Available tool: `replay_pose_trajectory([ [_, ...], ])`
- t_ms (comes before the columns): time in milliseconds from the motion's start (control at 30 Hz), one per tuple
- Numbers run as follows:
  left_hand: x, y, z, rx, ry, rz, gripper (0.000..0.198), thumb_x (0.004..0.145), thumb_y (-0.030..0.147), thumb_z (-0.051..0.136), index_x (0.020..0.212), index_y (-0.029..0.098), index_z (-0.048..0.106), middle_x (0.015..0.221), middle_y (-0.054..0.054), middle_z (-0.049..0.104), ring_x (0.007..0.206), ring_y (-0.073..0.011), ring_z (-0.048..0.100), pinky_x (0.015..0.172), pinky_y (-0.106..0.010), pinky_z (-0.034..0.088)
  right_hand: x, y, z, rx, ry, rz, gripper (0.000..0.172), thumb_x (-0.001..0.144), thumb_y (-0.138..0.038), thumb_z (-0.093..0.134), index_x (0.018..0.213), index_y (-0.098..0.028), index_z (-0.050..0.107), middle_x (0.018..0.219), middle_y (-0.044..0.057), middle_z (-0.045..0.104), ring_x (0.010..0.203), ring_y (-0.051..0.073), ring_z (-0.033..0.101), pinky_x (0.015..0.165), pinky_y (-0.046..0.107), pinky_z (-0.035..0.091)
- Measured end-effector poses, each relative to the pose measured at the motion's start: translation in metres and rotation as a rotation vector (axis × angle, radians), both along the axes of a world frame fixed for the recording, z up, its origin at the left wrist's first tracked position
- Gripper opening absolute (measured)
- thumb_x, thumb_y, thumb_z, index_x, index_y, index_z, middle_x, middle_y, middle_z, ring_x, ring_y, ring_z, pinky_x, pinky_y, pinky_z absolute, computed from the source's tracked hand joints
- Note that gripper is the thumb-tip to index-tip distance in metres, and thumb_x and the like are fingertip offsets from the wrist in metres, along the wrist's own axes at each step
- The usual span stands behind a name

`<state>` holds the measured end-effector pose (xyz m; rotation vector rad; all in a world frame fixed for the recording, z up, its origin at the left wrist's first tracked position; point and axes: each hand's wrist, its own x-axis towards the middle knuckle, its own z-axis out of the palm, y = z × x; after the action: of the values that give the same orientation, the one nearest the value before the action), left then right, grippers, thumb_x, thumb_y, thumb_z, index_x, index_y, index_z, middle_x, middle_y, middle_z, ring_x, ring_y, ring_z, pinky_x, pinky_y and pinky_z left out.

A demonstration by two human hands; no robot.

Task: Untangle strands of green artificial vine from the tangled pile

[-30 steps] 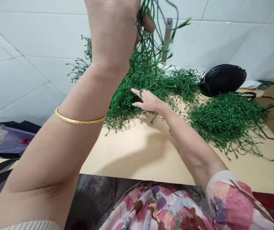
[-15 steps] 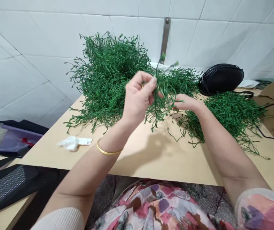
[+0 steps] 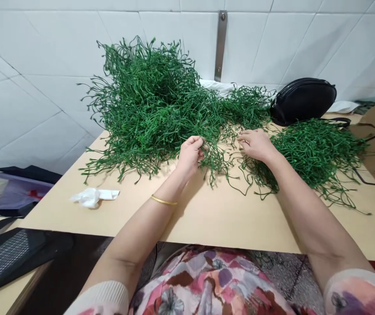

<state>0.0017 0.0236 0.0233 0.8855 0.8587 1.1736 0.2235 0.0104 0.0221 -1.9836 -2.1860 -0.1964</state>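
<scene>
Head camera: a large pile of green stems point(image 3: 148, 105) with small tips is spread across the far left part of the table point(image 3: 213, 223), heaped up near the white tiled wall point(image 3: 52, 48). The left hand point(image 3: 189, 155) is at the pile's near right edge, so most of the pile lies beyond it and to its left. Its thumb and forefinger are pinched together on a few thin stems point(image 3: 214, 161), which fan out just to the right of the fingertips; how many are caught between them is too small to tell. A gold bangle point(image 3: 163, 200) circles the left forearm.

The right hand point(image 3: 257, 144) is palm down with its fingers curled, pointing towards the left hand, a gap between the two. Loose stems lie below and beside its fingertips; whether it grips any of them I cannot tell. A smaller heap point(image 3: 315, 153) of the same green stems lies to the right of this hand, just beside the forearm.

Behind the smaller heap stands a black bag point(image 3: 305, 100), its strap trailing on the table. A crumpled white paper point(image 3: 90, 197) lies near the front left, well apart from both hands.
</scene>
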Motion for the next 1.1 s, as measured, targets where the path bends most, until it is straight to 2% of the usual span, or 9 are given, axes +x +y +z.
replay_pose_trajectory([
  [133,-0.007,0.006,0.007,0.047,-0.135,0.008,0.018,0.069,0.018,0.061,0.066,0.017,0.044,0.053,0.004,0.053,0.041,-0.0033,0.043,0.04,-0.014,0.03,-0.01,-0.036,-0.003,0.005,-0.003,-0.047,0.044,0.088,-0.038,0.031,0.117,-0.019,0.057,0.127,0.01,0.053,0.104,0.028,0.048,0.09,0.045,0.032],
  [233,-0.014,0.007,0.009,0.045,-0.171,0.003,0.024,0.068,0.022,0.065,0.066,0.018,0.041,0.055,0.005,0.053,0.042,-0.0031,0.043,0.041,-0.014,0.031,-0.024,-0.057,-0.02,-0.003,-0.095,-0.071,0.055,0.089,-0.046,0.026,0.13,-0.016,0.045,0.138,0.013,0.042,0.12,0.033,0.036,0.097,0.053,0.024],
  [333,-0.017,0.006,0.002,0.04,-0.185,-0.027,0.025,0.068,0.023,0.065,0.067,0.018,0.041,0.056,0.004,0.053,0.043,-0.0033,0.044,0.041,-0.014,0.032,-0.029,-0.069,-0.039,-0.041,-0.187,-0.091,0.06,0.089,-0.049,0.022,0.136,-0.016,0.037,0.144,0.013,0.032,0.128,0.034,0.025,0.101,0.058,0.017],
  [433,-0.015,0.002,-0.011,0.052,-0.176,-0.083,0.024,0.067,0.023,0.065,0.069,0.018,0.042,0.055,0.005,0.052,0.042,-0.0042,0.046,0.042,-0.015,0.035,-0.018,-0.072,-0.049,-0.035,-0.246,-0.129,0.058,0.089,-0.049,0.021,0.136,-0.018,0.038,0.14,0.012,0.039,0.13,0.034,0.023,0.102,0.06,0.013],
  [600,-0.007,-0.005,-0.028,0.042,-0.064,-0.181,0.027,0.068,0.028,0.066,0.066,0.018,0.041,0.046,0.008,0.042,0.04,-0.0067,0.048,0.043,-0.017,0.037,0.004,-0.067,-0.046,-0.023,-0.29,-0.16,0.055,0.089,-0.049,0.022,0.132,-0.022,0.044,0.134,0.009,0.047,0.128,0.036,0.027,0.101,0.061,0.013],
  [733,-0.008,-0.008,-0.028,0.049,-0.004,-0.203,0.029,0.07,0.03,0.064,0.064,0.017,0.039,0.046,0.007,0.045,0.041,-0.0066,0.05,0.042,-0.016,0.037,-0.003,-0.066,-0.037,0.024,-0.258,-0.175,0.05,0.088,-0.044,0.032,0.127,-0.019,0.049,0.132,0.014,0.047,0.125,0.038,0.03,0.099,0.061,0.017],
  [833,-0.009,-0.008,-0.024,0.053,-0.02,-0.229,0.03,0.068,0.032,0.065,0.065,0.017,0.04,0.051,0.005,0.052,0.043,-0.0067,0.053,0.045,-0.017,0.041,-0.019,-0.066,-0.019,0.144,-0.124,-0.167,0.04,0.086,-0.035,0.039,0.116,-0.016,0.057,0.128,0.015,0.049,0.123,0.036,0.033,0.099,0.057,0.021],
  [967,-0.008,-0.009,-0.018,0.019,-0.073,-0.241,0.033,0.066,0.033,0.068,0.067,0.018,0.039,0.052,0.005,0.054,0.043,-0.0084,0.056,0.045,-0.018,0.044,-0.047,-0.062,0.012,0.253,0.365,-0.002,0.034,0.09,-0.03,0.033,0.093,-0.016,0.063,0.098,0.01,0.063,0.097,0.022,0.052,0.088,0.037,0.038],
  [1100,-0.007,-0.013,-0.014,0.006,-0.16,-0.251,0.034,0.063,0.029,0.072,0.072,0.018,0.041,0.057,0.005,0.057,0.049,-0.0093,0.059,0.049,-0.019,0.049,-0.07,-0.058,0.021,0.134,0.788,0.164,0.034,0.089,-0.04,0.037,0.086,-0.017,0.062,0.077,0.004,0.061,0.072,0.015,0.054,0.069,0.028,0.042],
])
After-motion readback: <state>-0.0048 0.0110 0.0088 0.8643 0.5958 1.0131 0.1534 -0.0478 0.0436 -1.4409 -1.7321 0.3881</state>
